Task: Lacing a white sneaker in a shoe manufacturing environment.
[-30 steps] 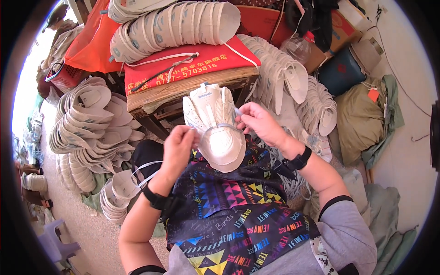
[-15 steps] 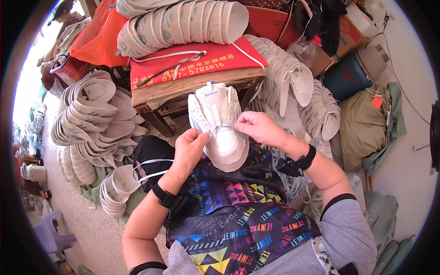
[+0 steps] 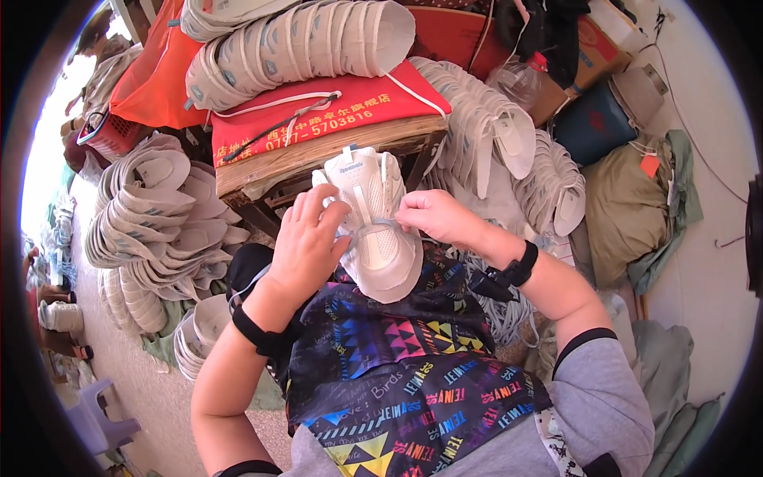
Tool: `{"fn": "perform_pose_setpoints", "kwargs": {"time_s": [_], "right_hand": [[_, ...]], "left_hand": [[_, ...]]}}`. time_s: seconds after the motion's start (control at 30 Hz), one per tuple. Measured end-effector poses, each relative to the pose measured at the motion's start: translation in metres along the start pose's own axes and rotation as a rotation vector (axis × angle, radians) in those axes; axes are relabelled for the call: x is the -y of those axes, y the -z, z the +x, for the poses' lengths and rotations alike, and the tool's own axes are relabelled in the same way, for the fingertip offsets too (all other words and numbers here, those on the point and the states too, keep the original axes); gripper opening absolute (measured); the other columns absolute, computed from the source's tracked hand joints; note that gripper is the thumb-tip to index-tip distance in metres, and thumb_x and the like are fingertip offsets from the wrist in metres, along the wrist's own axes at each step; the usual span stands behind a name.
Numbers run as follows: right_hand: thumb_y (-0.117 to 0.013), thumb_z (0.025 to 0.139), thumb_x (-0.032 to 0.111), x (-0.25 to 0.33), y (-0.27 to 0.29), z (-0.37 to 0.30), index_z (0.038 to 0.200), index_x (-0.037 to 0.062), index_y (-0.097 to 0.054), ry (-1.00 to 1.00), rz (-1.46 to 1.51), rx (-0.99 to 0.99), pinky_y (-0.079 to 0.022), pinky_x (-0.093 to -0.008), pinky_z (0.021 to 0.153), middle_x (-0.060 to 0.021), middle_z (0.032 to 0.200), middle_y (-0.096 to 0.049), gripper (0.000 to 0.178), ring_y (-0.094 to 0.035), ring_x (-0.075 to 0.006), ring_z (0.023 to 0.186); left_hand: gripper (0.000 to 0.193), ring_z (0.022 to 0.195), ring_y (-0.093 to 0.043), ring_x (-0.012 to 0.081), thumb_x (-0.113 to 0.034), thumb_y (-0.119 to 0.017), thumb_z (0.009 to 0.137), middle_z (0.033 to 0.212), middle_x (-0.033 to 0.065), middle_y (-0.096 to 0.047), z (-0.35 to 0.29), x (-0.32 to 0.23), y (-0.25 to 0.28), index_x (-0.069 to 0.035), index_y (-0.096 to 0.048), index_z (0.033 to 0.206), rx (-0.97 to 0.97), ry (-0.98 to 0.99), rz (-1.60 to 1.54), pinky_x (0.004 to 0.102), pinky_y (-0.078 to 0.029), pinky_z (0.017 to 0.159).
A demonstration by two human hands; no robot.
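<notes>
A white shoe upper (image 3: 387, 266) with a pale tongue and mesh stands toe toward me above my lap, its heel end near a wooden stool. A pale grey-blue lace (image 3: 372, 228) crosses its lower throat. My right hand (image 3: 439, 216) pinches the lace at the right edge of the throat. At the left edge, my left hand (image 3: 306, 237) has its fingers spread and bent over the upper's side, thumb and forefinger apart. Part of that edge is hidden behind these fingers. A loose length of lace shows by my left wrist.
The wooden stool (image 3: 330, 145) carries a red cloth bag (image 3: 397, 95) and a row of nested uppers (image 3: 298, 52). More stacked uppers (image 3: 143, 207) lie on the floor at left, others (image 3: 477, 119) at right. A bundle of laces (image 3: 505, 314) hangs beside my lap.
My left hand has let go its pinch on the lace, spread its fingers and moved up along the upper's left side. My right hand keeps pinching. The view has shifted slightly.
</notes>
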State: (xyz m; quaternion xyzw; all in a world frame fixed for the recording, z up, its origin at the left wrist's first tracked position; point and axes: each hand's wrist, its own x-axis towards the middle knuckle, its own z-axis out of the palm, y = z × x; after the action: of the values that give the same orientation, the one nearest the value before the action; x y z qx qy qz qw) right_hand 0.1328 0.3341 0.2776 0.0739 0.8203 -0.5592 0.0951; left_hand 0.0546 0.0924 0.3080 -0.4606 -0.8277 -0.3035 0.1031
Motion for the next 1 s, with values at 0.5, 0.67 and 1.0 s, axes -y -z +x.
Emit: {"fn": "perform_pose_setpoints", "kwargs": {"time_s": [0.5, 0.67, 1.0], "right_hand": [[-0.058, 0.085, 0.023, 0.052, -0.011, 0.001, 0.079, 0.0047, -0.060, 0.346, -0.837, 0.041, -0.050, -0.0478, 0.065, -0.0162, 0.072, -0.063, 0.020, -0.063, -0.0376, 0.071], [-0.060, 0.085, 0.025, 0.066, 0.001, 0.009, 0.076, 0.0059, -0.061, 0.396, -1.014, 0.230, -0.047, -0.0454, 0.070, -0.0136, 0.072, -0.063, 0.021, -0.063, -0.0335, 0.071], [-0.063, 0.082, 0.021, 0.065, 0.000, 0.021, 0.079, 0.0083, -0.062, 0.634, -0.934, 0.048, -0.043, -0.0416, 0.078, -0.0095, 0.076, -0.061, 0.013, -0.058, -0.0297, 0.081]], "left_hand": [[0.022, 0.098, -0.051, 0.0264, -0.015, -0.076, 0.064, 0.091, 0.0035, -0.055, 0.021, 0.028, 0.006, -0.011, -0.065, 0.082, 0.479, -0.027, -0.097, 0.0395, -0.043, 0.085], [0.019, 0.098, -0.053, 0.0278, -0.014, -0.073, 0.067, 0.091, 0.0062, -0.057, 0.017, 0.019, -0.007, -0.010, -0.062, 0.083, 0.385, -0.020, -0.019, 0.0405, -0.044, 0.085], [0.019, 0.089, -0.058, 0.0308, -0.008, -0.071, 0.065, 0.084, 0.0107, -0.059, 0.026, 0.032, -0.002, -0.006, -0.061, 0.081, 0.426, -0.105, -0.098, 0.0393, -0.047, 0.081]]}}
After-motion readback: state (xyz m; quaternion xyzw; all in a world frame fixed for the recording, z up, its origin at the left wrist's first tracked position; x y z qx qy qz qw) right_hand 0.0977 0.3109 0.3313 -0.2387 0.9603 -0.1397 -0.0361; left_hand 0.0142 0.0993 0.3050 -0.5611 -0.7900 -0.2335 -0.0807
